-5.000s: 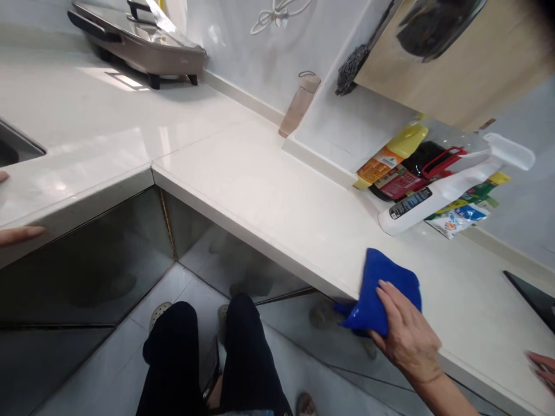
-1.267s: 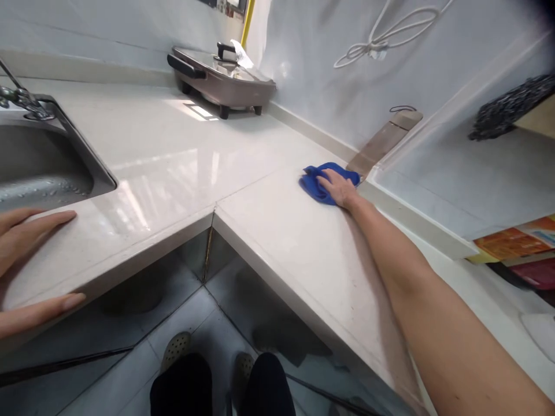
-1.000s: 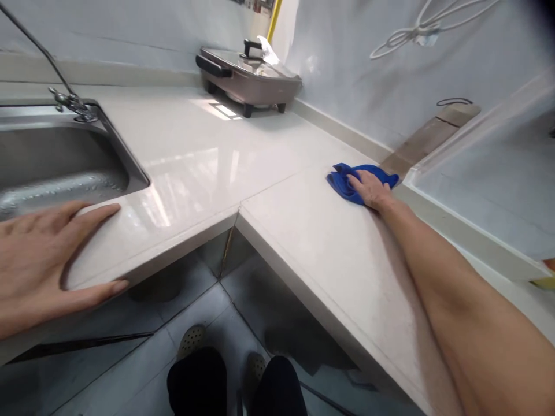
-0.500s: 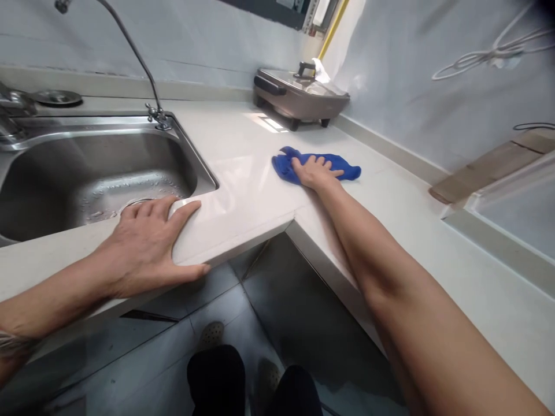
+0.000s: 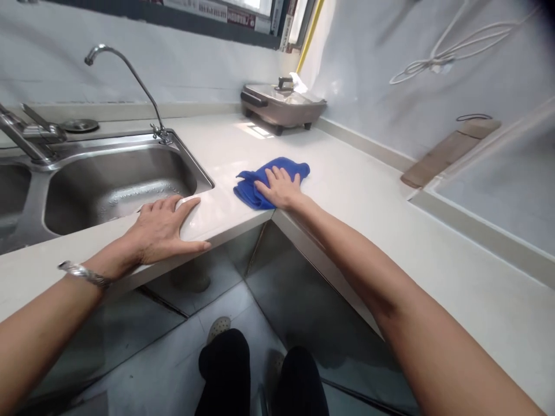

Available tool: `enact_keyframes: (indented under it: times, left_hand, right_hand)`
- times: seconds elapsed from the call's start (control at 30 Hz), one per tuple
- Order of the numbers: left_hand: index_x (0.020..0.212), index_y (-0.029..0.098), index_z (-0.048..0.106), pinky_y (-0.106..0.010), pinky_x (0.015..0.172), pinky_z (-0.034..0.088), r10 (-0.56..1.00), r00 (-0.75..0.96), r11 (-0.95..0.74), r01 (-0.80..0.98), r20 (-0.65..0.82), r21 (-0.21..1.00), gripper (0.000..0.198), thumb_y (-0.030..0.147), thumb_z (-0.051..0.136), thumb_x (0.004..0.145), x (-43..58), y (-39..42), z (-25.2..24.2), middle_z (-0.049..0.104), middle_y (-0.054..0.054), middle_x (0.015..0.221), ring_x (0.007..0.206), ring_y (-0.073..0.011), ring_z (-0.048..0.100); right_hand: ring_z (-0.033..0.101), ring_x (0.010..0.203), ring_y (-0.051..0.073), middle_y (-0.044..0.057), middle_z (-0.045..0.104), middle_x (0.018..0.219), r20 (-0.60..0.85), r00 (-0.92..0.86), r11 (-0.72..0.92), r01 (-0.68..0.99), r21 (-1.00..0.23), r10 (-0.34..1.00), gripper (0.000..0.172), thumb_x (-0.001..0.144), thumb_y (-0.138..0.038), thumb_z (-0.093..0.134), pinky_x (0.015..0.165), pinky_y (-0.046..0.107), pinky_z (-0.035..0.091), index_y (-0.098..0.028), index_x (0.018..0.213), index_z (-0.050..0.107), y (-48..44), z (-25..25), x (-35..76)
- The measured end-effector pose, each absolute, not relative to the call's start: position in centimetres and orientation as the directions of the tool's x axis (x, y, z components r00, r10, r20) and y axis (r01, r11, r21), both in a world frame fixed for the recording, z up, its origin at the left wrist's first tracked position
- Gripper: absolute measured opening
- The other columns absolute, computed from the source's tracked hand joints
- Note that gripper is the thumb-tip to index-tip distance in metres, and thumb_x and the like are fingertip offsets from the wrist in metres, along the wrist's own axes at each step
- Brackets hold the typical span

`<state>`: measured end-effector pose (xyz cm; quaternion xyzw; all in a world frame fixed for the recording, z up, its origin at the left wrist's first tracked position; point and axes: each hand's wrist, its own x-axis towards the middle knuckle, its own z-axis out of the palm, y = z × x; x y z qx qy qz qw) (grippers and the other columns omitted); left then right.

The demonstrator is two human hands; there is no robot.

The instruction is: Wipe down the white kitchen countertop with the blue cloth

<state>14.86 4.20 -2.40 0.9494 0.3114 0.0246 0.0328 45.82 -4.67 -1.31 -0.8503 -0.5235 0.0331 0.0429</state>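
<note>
My right hand [image 5: 281, 187] lies flat with spread fingers on a crumpled blue cloth [image 5: 254, 186], pressing it against the white countertop [image 5: 359, 214] near its inner corner. Part of the cloth is hidden under the palm. My left hand [image 5: 162, 231] rests on the counter's front edge beside the sink, its fingers apart and its thumb reaching along the edge. Nothing is in the left hand, and a silver bracelet [image 5: 84, 273] circles that wrist.
A steel sink [image 5: 125, 173] with a mixer tap [image 5: 37, 138] and a thin curved spout [image 5: 130, 66] is on the left. A lidded electric pan [image 5: 281, 107] stands in the back corner. To the right, a brown board-like piece [image 5: 446, 153] leans by the wall, below a coiled white cable [image 5: 437, 60].
My right hand has moved the blue cloth left and nearer, to the counter's inner corner. The left hand stays on the edge. The view has shifted, showing more of the window and sink.
</note>
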Motion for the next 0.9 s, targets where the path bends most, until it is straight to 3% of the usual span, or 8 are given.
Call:
enact_keyframes:
  times: [0.27, 0.57, 0.7, 0.9]
  left_hand:
    - [0.161, 0.025, 0.032, -0.057, 0.116, 0.033, 0.605, 0.796, -0.795, 0.604, 0.006, 0.060, 0.115, 0.094, 0.045, 0.070, 14.9, 3.8, -1.5, 0.043, -0.019, 0.153, 0.137, -0.0446, 0.043]
    - [0.161, 0.024, 0.033, -0.054, 0.115, 0.034, 0.598, 0.801, -0.800, 0.596, 0.021, 0.067, 0.115, 0.096, 0.039, 0.070, 14.8, 3.6, -1.5, 0.047, -0.018, 0.149, 0.136, -0.0411, 0.045]
    - [0.161, 0.023, 0.033, -0.054, 0.116, 0.034, 0.597, 0.801, -0.801, 0.595, 0.029, 0.059, 0.116, 0.096, 0.038, 0.071, 14.8, 3.5, -1.5, 0.047, -0.019, 0.149, 0.135, -0.0416, 0.045]
    - [0.161, 0.025, 0.032, -0.056, 0.116, 0.032, 0.603, 0.797, -0.796, 0.601, 0.017, 0.074, 0.117, 0.096, 0.040, 0.070, 14.8, 3.5, -1.7, 0.044, -0.020, 0.152, 0.137, -0.0449, 0.043]
  right_hand:
    - [0.013, 0.161, 0.035, 0.011, 0.018, 0.174, 0.022, 0.424, -0.422, 0.904, -0.070, 0.905, 0.082, 0.101, -0.068, 0.016, 0.127, 0.066, 0.010, -0.019, 0.166, 0.025, -16.6, -2.1, 45.3]
    - [0.025, 0.158, 0.033, 0.009, 0.031, 0.170, 0.171, 0.394, -0.397, 0.918, -0.017, 0.903, 0.074, 0.103, -0.064, 0.024, 0.126, 0.066, 0.020, -0.023, 0.164, 0.032, -32.9, -4.6, 45.1]
    - [0.026, 0.158, 0.033, 0.009, 0.032, 0.170, 0.224, 0.360, -0.369, 0.929, -0.003, 0.905, 0.075, 0.101, -0.064, 0.032, 0.126, 0.067, 0.020, -0.027, 0.166, 0.026, -39.6, -5.3, 44.5]
    - [0.025, 0.158, 0.034, 0.005, 0.029, 0.171, 0.171, 0.385, -0.391, 0.920, 0.002, 0.907, 0.076, 0.099, -0.057, 0.036, 0.127, 0.067, 0.020, -0.036, 0.169, 0.014, -43.1, -5.4, 43.7]
